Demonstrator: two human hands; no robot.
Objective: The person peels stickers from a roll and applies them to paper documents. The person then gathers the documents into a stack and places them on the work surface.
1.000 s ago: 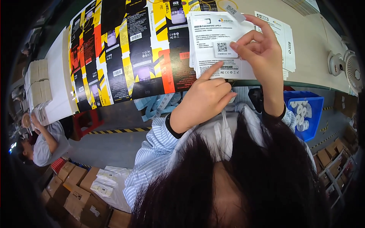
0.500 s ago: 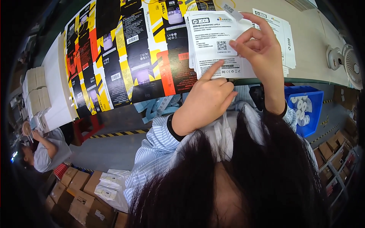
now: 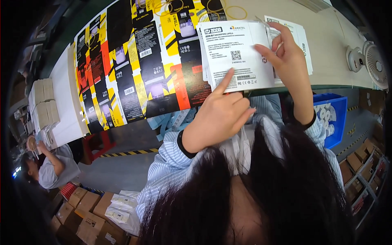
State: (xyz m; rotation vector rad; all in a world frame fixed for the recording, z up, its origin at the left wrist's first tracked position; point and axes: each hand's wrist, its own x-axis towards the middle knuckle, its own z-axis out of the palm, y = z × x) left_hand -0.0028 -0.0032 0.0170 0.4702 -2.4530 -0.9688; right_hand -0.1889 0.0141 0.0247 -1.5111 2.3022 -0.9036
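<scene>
Printed sheets [image 3: 247,61] under one finger

White with black print and a square code, they lie on the bench's [image 3: 330,61] near side, right of the cartons [image 3: 149,53]. Left hand [image 3: 220,116], partly open, empty-looking, index out, touches them; right hand [image 3: 290,61], fingers bent: hold unclear.

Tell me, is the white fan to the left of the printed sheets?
No, the white fan is to the right of the white printed sheets, past the right hand.
</scene>
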